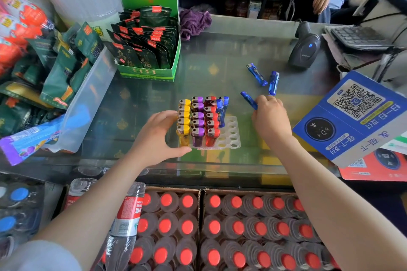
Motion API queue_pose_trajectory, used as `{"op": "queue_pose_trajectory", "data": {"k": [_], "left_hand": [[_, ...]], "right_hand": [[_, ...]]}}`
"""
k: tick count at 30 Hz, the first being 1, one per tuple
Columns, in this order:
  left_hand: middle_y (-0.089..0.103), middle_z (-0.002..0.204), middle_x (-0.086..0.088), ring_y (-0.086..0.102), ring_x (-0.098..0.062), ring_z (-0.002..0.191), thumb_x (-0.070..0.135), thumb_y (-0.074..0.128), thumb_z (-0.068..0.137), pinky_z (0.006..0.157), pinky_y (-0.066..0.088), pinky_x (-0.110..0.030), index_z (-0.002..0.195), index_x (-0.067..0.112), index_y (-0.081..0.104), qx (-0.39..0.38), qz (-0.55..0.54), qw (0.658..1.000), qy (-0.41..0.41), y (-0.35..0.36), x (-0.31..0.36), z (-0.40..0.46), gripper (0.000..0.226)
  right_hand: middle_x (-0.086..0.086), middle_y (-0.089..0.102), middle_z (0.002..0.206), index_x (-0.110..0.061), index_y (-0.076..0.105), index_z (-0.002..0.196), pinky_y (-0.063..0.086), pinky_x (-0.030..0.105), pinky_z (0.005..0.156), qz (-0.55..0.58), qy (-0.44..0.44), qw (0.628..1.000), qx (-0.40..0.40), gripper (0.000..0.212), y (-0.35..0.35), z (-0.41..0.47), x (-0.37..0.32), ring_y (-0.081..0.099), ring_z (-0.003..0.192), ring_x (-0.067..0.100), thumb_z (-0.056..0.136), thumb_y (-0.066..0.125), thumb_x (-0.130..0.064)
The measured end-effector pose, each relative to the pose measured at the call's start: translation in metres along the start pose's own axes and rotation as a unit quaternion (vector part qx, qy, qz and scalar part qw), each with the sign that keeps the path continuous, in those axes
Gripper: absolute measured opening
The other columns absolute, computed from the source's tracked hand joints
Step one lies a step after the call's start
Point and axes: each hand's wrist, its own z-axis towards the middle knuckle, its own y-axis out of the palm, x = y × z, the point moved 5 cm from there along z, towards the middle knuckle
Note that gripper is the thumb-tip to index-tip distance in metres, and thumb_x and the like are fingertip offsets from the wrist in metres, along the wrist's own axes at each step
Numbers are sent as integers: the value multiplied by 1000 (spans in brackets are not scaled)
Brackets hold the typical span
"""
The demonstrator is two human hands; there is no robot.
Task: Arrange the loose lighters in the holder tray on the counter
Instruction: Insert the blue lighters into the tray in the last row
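The glass table (231, 55) spreads out in front of me, with a green display box (152, 66) of dark packets at its far left and a black scanner (305, 50) toward its far right corner. Near the middle, closer to my edge, stands the white holder tray (231, 136): its left columns are full of upright lighters, yellow (184, 121), then purple (197, 121), then red (211, 121), and two blue lighters in the tray (221, 110) stand at the back of the next column, while the right-hand holes are bare. My left hand (158, 138) cups the tray's left side, its grip curved loosely against the yellow row and the near left corner, not clenched on anything. My right hand (271, 116) is just right of the tray, its grip pinched on one blue lighter (248, 99) that sticks out toward the far side. Two loose blue lighters (256, 73) lie flat beyond that hand, between it and the scanner.
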Motion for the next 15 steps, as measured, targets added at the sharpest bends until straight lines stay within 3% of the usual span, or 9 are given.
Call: {"op": "queue_pose_trajectory", "data": {"k": [3, 7, 10, 15], "left_hand": [[39, 138, 8, 27, -12, 126, 47, 72, 65, 101, 28, -39, 130, 28, 40, -2, 1, 1000, -3, 0, 0, 0, 75], [41, 137, 6, 29, -15, 126, 45, 74, 65, 102, 28, -40, 130, 25, 42, 4, 1, 1000, 6, 0, 0, 0, 74], [43, 135, 5, 30, -14, 124, 49, 72, 64, 102, 28, -40, 128, 24, 44, 6, -3, 1000, 12, 0, 0, 0, 74], [42, 136, 6, 30, -13, 124, 48, 72, 64, 101, 28, -38, 129, 24, 43, 8, 0, 1000, 10, 1, -1, 0, 75]], "right_hand": [[20, 53, 108, -2, 53, 111, 42, 40, 78, 60, -21, 998, -2, 25, -7, -12, -10, 50, 100, 39, 87, 48, -7], [15, 52, 118, -9, 50, 121, 47, 39, 83, 236, -158, 951, 125, 36, -50, -37, -44, 54, 99, 33, 86, 45, -3], [16, 54, 117, -12, 55, 117, 50, 37, 72, 180, -242, 943, 139, 35, -55, -50, -70, 57, 84, 32, 85, 45, -2], [14, 61, 108, -11, 61, 108, 52, 41, 65, 137, -250, 949, 136, 28, -42, -54, -80, 58, 76, 32, 87, 43, -14]]}}
